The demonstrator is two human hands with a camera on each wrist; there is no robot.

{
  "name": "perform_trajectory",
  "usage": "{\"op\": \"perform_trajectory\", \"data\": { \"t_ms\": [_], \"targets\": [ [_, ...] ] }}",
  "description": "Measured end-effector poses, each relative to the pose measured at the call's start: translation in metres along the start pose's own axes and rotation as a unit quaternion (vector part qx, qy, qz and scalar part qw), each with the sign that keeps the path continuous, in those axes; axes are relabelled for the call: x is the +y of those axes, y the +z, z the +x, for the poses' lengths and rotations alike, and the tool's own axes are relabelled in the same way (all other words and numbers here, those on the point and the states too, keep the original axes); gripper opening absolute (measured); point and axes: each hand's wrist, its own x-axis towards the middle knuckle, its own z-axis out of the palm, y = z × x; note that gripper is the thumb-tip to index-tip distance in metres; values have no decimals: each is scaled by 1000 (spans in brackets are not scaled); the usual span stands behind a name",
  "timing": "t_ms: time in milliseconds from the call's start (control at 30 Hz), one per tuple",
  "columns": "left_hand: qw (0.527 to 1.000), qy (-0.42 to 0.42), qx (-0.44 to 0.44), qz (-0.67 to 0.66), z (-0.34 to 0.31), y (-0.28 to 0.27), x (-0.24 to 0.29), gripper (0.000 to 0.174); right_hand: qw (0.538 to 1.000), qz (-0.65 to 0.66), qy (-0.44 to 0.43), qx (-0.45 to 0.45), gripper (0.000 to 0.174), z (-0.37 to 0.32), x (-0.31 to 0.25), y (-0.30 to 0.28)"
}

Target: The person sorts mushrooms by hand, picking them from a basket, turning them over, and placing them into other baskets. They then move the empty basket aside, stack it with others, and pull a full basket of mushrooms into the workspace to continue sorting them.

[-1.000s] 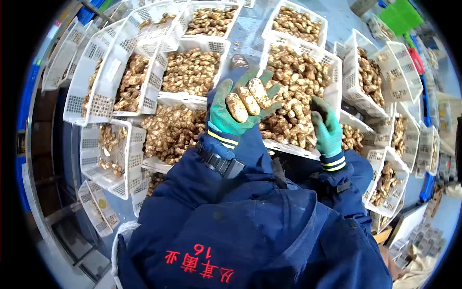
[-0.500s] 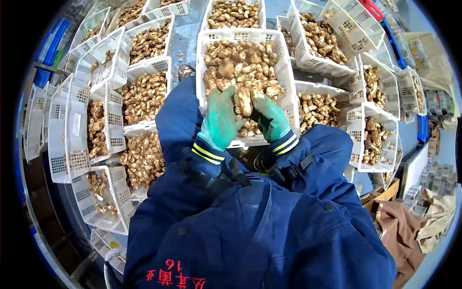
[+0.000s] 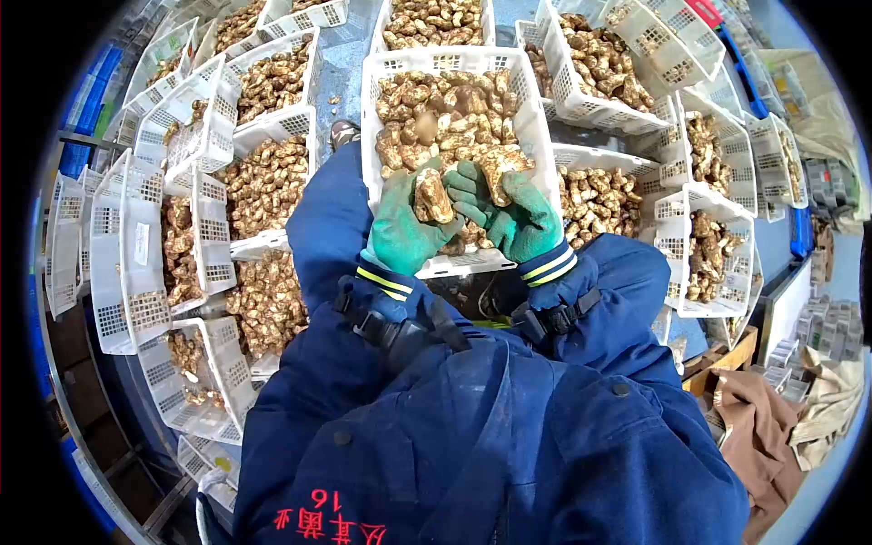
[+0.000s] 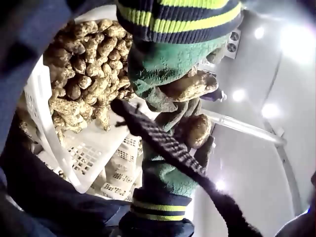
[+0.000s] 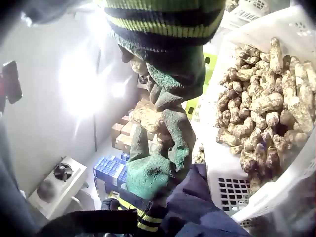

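Note:
In the head view, my green-gloved left hand grips a dirt-covered mushroom, its rounded end pointing toward me. My right hand, gloved alike, holds another mushroom between thumb and fingers. The hands are side by side, the right fingertips close against the left hand's mushroom. Both are over the near end of a white crate heaped with mushrooms. From the left wrist, the left hand's mushroom shows above the right hand's rounded one. A dark strap crosses that view.
More white slatted crates of mushrooms stand at left and right, some stacked. Beyond the near crate is another full one. Brown cloth lies at lower right. A metal frame runs along the left.
My left hand, earlier raised with three mushrooms on its palm, has come down over the crate and now grips one. The right hand has gone from empty to holding a mushroom. The head view has shifted.

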Motion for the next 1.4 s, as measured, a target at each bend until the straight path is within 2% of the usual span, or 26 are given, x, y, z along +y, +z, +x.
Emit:
{"op": "perform_trajectory", "data": {
  "t_ms": [33, 167, 200, 333, 367, 400, 433, 500, 533, 567, 600, 700, 733, 767, 833, 900, 967, 1033, 1100, 1133, 1167, 1233, 1267, 1333, 1367, 1400],
  "targets": [
    [968, -80, -6, -236, -1, 3, 4, 59, 1000, -10, 5, -3, 58, -2, -1, 3],
    [979, -72, -10, -191, -5, 7, 7, 54, 997, -64, 0, 38, 59, -1, -2, -1],
    [982, -78, 23, -172, -4, 4, 4, 50, 987, -134, -24, 87, 56, -1, -1, -4],
    [981, -72, 37, -178, -13, -12, 39, 46, 956, -227, -41, 183, 49, -10, -29, -26],
    [996, -1, 62, -62, -21, -5, 60, 45, 957, -245, -104, 118, 49, -17, -37, -36],
    [997, 48, 67, 9, -29, -21, 77, 52, 951, -251, -89, 156, 49, -20, -50, -43],
    [996, 58, -14, -60, -37, -27, 101, 57, 945, -255, -74, 193, 49, -22, -60, -48],
    [983, 73, 96, 141, -80, -43, 145, 60, 937, -270, -89, 204, 49, -28, -70, -43],
    [954, 49, 151, 255, -103, -60, 159, 57, 926, -288, -90, 228, 49, -28, -70, -51],
    [885, 98, 171, 423, -121, -90, 168, 55, 924, -279, -89, 248, 47, -29, -71, -49],
    [840, 11, 217, 496, -144, -111, 176, 54, 925, -269, -96, 251, 44, -27, -70, -59],
    [786, 68, 385, 479, -166, -98, 180, 52, 912, -260, -130, 290, 36, -25, -67, -63],
    [823, 108, 358, 427, -161, -100, 182, 47, 911, -259, -127, 294, 38, -24, -67, -66],
    [829, 97, 371, 407, -159, -97, 181, 44, 910, -260, -126, 298, 40, -23, -68, -70],
    [904, 108, 254, 325, -121, -49, 153, 50, 888, -330, -120, 297, 44, -20, -65, -62],
    [987, -3, 83, 136, -81, -16, 118, 59, 872, -377, -125, 285, 46, -16, -49, -54],
    [995, -77, 0, 71, -42, 1, 59, 67, 810, -533, -58, 240, 48, -10, -27, -46],
    [983, -117, -92, -109, -10, 0, 2, 63, 631, -763, -82, 113, 51, -2, -3, -23],
    [981, -157, 105, -36, -4, 14, -8, 57, 643, -761, -80, 29, 47, 7, -8, -11],
    [968, -196, 25, -155, 4, -23, -22, 48, 643, -755, -97, 86, 45, 13, -7, -32],
    [962, -206, 47, -174, 2, -36, -22, 44, 666, -730, -64, 143, 45, 25, -10, -55],
    [964, -191, 93, -158, 4, -43, -22, 40, 510, -849, -6, 138, 47, 46, -10, -81],
    [971, -172, 141, -86, 5, -41, -20, 38, 459, -880, 58, 109, 46, 51, -2, -80],
    [975, -116, 187, 29, 3, -39, -23, 30, 395, -908, 119, 74, 54, 70, 21, -79],
    [961, -142, 225, -71, 6, -47, -25, 23, 367, -916, 147, 70, 56, 77, 28, -75],
    [969, -128, 196, -79, 5, -51, -26, 28, 361, -915, 162, 83, 53, 85, 37, -86]
  ]
}}
